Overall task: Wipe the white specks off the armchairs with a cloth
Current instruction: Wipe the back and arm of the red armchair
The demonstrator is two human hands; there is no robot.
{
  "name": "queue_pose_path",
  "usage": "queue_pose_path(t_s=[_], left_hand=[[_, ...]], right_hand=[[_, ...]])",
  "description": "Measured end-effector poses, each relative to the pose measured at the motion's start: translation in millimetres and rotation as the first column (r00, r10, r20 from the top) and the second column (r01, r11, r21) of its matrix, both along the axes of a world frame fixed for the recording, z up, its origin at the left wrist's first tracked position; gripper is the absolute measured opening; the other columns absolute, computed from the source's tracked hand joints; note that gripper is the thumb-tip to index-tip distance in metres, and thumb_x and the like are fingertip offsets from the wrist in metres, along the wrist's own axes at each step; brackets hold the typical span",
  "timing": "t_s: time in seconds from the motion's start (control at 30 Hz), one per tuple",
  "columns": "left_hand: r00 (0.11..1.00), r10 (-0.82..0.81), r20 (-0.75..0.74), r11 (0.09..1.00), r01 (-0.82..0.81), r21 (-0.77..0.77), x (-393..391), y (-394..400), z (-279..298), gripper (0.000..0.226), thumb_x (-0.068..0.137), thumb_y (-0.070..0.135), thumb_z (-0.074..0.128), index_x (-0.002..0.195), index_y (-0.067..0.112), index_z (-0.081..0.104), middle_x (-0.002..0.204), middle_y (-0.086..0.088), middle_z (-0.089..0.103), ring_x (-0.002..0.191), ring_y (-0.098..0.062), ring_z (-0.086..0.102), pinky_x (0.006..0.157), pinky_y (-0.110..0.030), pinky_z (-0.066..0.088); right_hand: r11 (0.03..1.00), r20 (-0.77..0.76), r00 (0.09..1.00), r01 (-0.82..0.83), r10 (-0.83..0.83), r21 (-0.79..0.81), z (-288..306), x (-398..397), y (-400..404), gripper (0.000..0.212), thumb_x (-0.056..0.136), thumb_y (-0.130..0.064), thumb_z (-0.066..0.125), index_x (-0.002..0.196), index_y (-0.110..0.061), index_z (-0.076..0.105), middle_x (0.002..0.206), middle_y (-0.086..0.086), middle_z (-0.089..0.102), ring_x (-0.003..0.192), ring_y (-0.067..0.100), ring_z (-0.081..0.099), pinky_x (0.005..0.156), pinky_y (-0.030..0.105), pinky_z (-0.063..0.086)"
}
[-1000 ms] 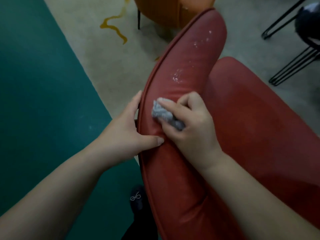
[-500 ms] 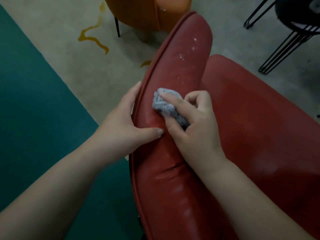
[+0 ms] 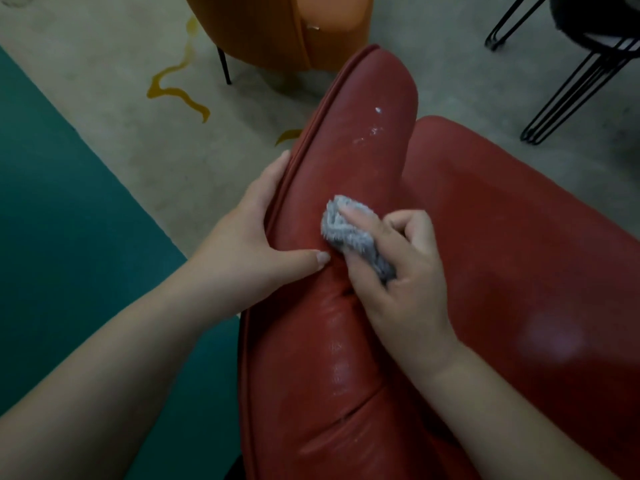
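Bunching a small grey cloth under its fingers at the centre of the frame, the right hand pinches it against the red armchair; the cloth looks soft, light and limp, best held wadded like this. White specks sit higher up the padded arm, toward upper centre. The left hand clasps the arm's piped edge, thumb on the smooth, probably slippery, yielding upholstery.
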State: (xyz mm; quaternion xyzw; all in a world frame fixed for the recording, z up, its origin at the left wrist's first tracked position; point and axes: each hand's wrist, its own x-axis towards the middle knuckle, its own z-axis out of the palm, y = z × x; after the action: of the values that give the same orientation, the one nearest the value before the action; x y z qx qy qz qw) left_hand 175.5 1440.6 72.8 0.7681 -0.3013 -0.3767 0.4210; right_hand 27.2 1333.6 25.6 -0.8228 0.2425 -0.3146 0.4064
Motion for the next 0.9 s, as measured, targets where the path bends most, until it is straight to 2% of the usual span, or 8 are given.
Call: queue_pose_path(t_s=[0.13,0.23,0.37,0.5,0.57,0.67,0.83,0.9], left_hand=[[0.999,-0.038,0.009,0.999,0.038,0.007,10.6,-6.4,-2.9,0.112,0.048,0.054,0.078,0.143,0.056,0.019,0.122,0.047,0.044,0.112,0.016,0.051,0.090,-0.011,0.045],[0.998,-0.046,0.052,0.999,0.044,0.028,19.9,-19.6,-3.3,0.109,0.046,0.059,0.076,0.140,0.061,0.020,0.118,0.052,0.039,0.110,0.016,0.051,0.095,-0.019,0.044],[0.993,-0.070,0.097,0.997,0.067,0.038,29.7,-40.8,-3.5,0.107,0.050,0.058,0.077,0.141,0.059,0.020,0.131,0.033,0.046,0.110,0.012,0.053,0.098,-0.027,0.047],[0.981,-0.143,0.132,0.990,0.142,0.018,37.4,-58.9,-3.6,0.111,0.052,0.053,0.077,0.147,0.047,0.019,0.136,0.023,0.049,0.115,0.008,0.054,0.101,-0.030,0.046],[0.975,-0.168,0.143,0.986,0.168,0.014,40.6,-64.1,-5.0,0.112,0.052,0.053,0.077,0.148,0.044,0.019,0.133,0.023,0.050,0.112,0.009,0.055,0.097,-0.023,0.047],[0.964,-0.196,0.182,0.980,0.196,0.014,42.7,-66.2,-4.6,0.117,0.051,0.058,0.080,0.149,0.041,0.017,0.127,0.036,0.044,0.106,0.023,0.049,0.082,0.002,0.038],[0.956,-0.215,0.200,0.977,0.209,0.052,46.0,-71.9,-0.8,0.125,0.044,0.062,0.076,0.150,0.041,0.012,0.120,0.044,0.033,0.098,0.034,0.040,0.073,0.010,0.030],[0.944,-0.232,0.233,0.972,0.219,0.082,47.7,-79.3,-0.3,0.122,0.048,0.058,0.078,0.150,0.040,0.012,0.132,0.034,0.035,0.102,0.027,0.042,0.075,0.012,0.028]], right_hand=[[0.999,-0.016,1.000,-0.002,0.002,-0.052,-2.1,23.2,-26.1,0.038,0.086,-0.021,0.062,0.124,-0.020,0.063,0.094,0.007,0.039,0.083,0.009,0.044,0.082,0.012,0.040],[0.992,-0.043,0.995,0.090,-0.094,-0.093,0.2,62.7,-71.6,0.038,0.087,-0.019,0.064,0.125,-0.018,0.063,0.094,0.007,0.036,0.085,0.012,0.043,0.084,0.009,0.037],[0.976,-0.030,0.977,0.210,-0.209,0.048,2.6,81.6,-93.4,0.036,0.090,-0.020,0.063,0.126,-0.020,0.063,0.098,0.006,0.038,0.089,0.010,0.046,0.090,0.009,0.038],[0.990,-0.022,0.990,0.140,-0.140,0.015,-0.9,41.0,-40.7,0.041,0.087,-0.024,0.061,0.128,-0.027,0.059,0.094,0.002,0.038,0.080,0.004,0.043,0.078,0.008,0.037],[0.989,-0.008,0.991,0.136,-0.136,0.056,-3.7,24.6,-22.4,0.040,0.086,-0.024,0.060,0.127,-0.028,0.060,0.096,0.002,0.039,0.084,0.005,0.045,0.080,0.010,0.039],[0.986,-0.019,0.987,0.158,-0.158,0.047,-2.4,40.5,-40.8,0.040,0.085,-0.022,0.061,0.125,-0.024,0.062,0.095,0.005,0.038,0.085,0.008,0.044,0.083,0.010,0.039],[0.947,-0.049,0.951,0.309,-0.306,0.091,-2.2,103.0,-123.9,0.038,0.089,-0.017,0.063,0.127,-0.019,0.062,0.096,0.008,0.038,0.091,0.022,0.050,0.091,0.024,0.043],[0.910,-0.043,0.934,0.356,-0.356,0.214,-2.5,112.0,-137.0,0.037,0.092,-0.019,0.061,0.128,-0.023,0.061,0.101,0.007,0.039,0.096,0.018,0.053,0.092,0.014,0.041]])
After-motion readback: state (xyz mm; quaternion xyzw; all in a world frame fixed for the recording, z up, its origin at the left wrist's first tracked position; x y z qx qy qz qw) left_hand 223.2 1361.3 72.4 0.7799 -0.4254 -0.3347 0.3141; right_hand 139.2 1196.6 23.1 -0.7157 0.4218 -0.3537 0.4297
